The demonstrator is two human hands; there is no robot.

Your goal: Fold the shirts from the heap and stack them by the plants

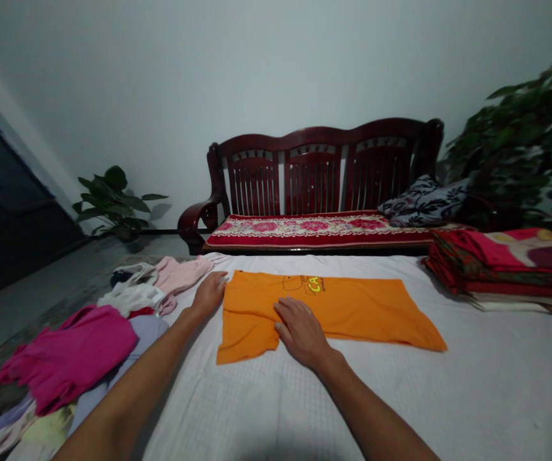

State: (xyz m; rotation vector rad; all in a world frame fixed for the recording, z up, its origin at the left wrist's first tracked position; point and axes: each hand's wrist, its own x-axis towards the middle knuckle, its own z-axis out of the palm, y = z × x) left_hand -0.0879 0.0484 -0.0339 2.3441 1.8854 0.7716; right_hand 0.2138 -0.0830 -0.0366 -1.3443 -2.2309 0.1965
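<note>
At the left edge of the white sheet (472, 390), a magenta garment (74, 352) lay on a loose pile of clothing. A pink garment (182, 272) lay further back, near the far left corner. The left hand (210, 293) was positioned at the left end of the orange shirt (367, 310); its fingertips met the fabric edge, but whether they pinched it could not be determined. The shirt lay in a long, flat strip near the sheet's far edge (printed side up, yellow lettering visible). The right hand (300, 326) rested on the shirt left of its centre, fingers extended and thumb apart, gripping nothing. Beyond the far edge stood a dark wooden bench (312, 137) with a patterned cushion (424, 202). A folded fabric stack (511, 259) occupied the far right corner.
</note>
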